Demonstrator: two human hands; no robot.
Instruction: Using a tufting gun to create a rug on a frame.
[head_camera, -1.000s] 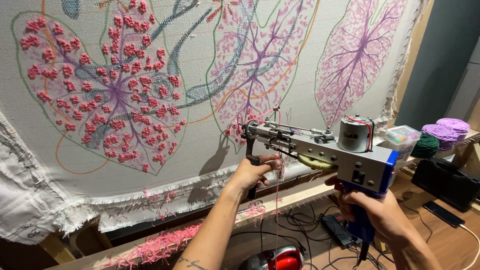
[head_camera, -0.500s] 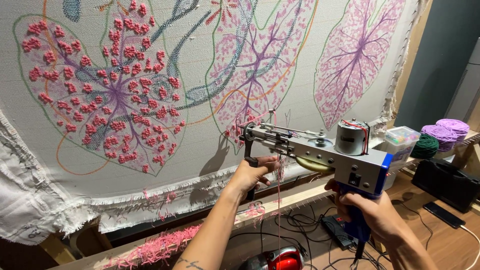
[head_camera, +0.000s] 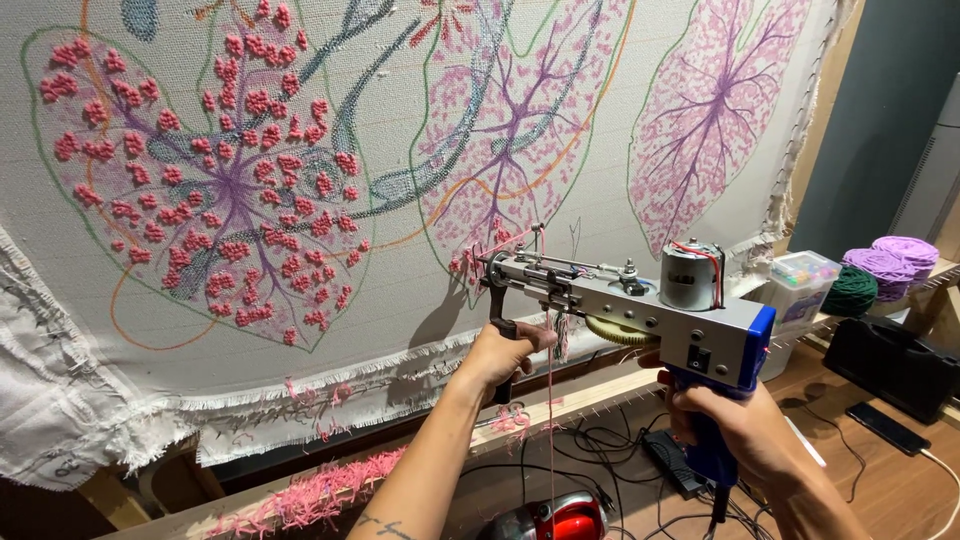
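A grey and blue tufting gun (head_camera: 640, 305) points at a white cloth (head_camera: 400, 280) stretched on a wooden frame, its tip close to the pink tufts at the base of the middle leaf. My left hand (head_camera: 505, 352) grips the gun's black front handle. My right hand (head_camera: 735, 425) is closed around the blue rear grip. Pink yarn (head_camera: 549, 400) hangs down from the gun. The cloth carries drawn leaves: a left one (head_camera: 215, 190) dotted with pink tufts, a middle one (head_camera: 515, 120) and a right one (head_camera: 715, 100) with purple veins.
Pink yarn scraps (head_camera: 310, 495) lie along the wooden bottom rail (head_camera: 590, 395). A red and black object (head_camera: 555, 518) and black cables (head_camera: 620, 450) are below. At right stand a clear box (head_camera: 800, 285), green and purple yarn balls (head_camera: 880, 270), a black case (head_camera: 890, 360) and a phone (head_camera: 885, 428).
The gun and both hands have shifted slightly, the gun's tip staying at the base of the middle leaf. Both grips are unchanged.
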